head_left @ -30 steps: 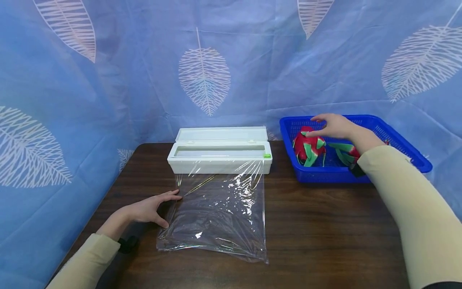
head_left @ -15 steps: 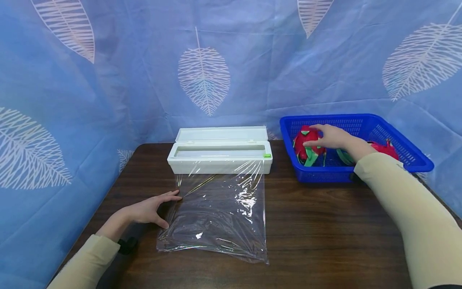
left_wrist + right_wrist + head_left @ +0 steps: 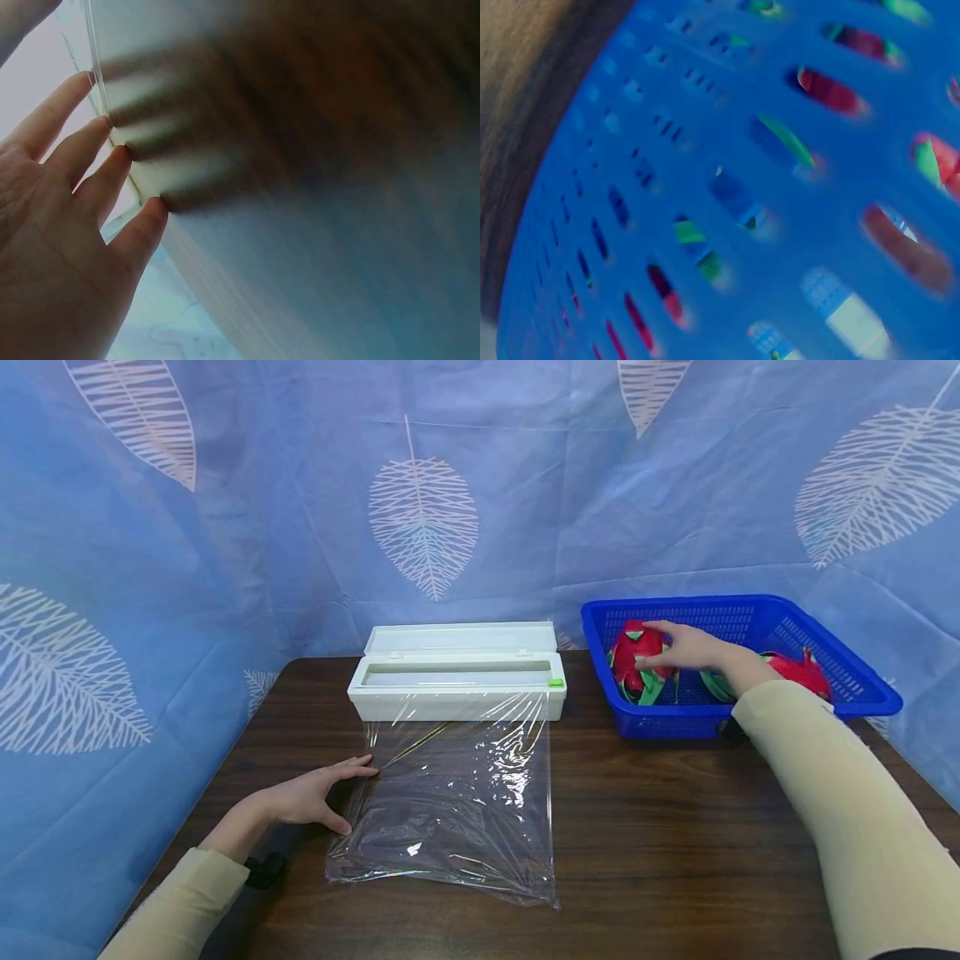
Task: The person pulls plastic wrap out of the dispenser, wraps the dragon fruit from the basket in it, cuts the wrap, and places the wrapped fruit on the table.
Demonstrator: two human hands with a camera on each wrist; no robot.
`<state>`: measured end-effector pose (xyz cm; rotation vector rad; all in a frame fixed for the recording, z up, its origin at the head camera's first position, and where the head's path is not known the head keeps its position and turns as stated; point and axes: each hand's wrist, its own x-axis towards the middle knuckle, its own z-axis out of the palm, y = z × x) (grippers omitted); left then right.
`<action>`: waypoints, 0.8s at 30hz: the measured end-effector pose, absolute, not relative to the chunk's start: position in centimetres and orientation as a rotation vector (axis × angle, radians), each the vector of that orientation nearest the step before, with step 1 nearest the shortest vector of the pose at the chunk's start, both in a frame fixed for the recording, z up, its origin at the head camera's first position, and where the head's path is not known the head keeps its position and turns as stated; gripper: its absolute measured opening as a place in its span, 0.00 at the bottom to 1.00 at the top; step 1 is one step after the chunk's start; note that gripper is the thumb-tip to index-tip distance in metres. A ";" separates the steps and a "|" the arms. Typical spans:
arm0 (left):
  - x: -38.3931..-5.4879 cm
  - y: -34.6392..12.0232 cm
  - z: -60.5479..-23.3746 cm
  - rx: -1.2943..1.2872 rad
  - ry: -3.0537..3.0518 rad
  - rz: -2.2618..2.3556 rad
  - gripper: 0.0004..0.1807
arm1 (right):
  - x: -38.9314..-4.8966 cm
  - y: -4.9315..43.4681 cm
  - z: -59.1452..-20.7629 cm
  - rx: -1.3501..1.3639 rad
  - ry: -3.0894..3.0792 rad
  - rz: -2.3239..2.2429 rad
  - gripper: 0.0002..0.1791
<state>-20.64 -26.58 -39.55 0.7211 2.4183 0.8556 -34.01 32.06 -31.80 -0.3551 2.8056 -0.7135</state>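
Note:
My left hand (image 3: 303, 795) rests its spread fingertips along the left edge of a sheet of clear plastic wrap (image 3: 457, 827). The left wrist view has these fingers (image 3: 139, 232) touching down on the brown table. From a white wrap dispenser box (image 3: 457, 706) with its lid raised, the sheet runs toward me over the table. Inside the blue basket (image 3: 660, 725), my right hand (image 3: 693, 647) curls thumb and fingers round a red dragon fruit (image 3: 628, 652) with green scales. Slotted basket wall (image 3: 705, 135) hides most of that hand in the right wrist view.
A second dragon fruit (image 3: 802, 672) lies in the basket's right side, partly behind my right forearm. A green slider (image 3: 555, 682) sits at the dispenser's right end. Blue cloth (image 3: 510, 510) with white leaf prints hangs behind the table.
My right hand has come down from above the basket onto the left dragon fruit, which has turned slightly. My left hand and the plastic wrap stay where they were.

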 end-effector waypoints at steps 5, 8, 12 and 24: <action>-20.7 -26.8 -39.7 0.723 2.411 0.859 0.47 | -34.0 31.7 -31.9 -0.339 2.809 -0.703 0.53; -20.8 -26.8 -39.7 0.727 2.406 0.862 0.47 | -34.0 31.4 -32.1 -0.337 2.821 -0.680 0.53; -20.7 -26.7 -39.6 0.729 2.396 0.874 0.47 | -34.2 31.7 -32.2 -0.414 2.834 -0.668 0.47; -20.5 -26.7 -39.4 0.682 2.394 0.870 0.47 | -34.2 33.0 -32.3 -0.401 2.793 -0.758 0.48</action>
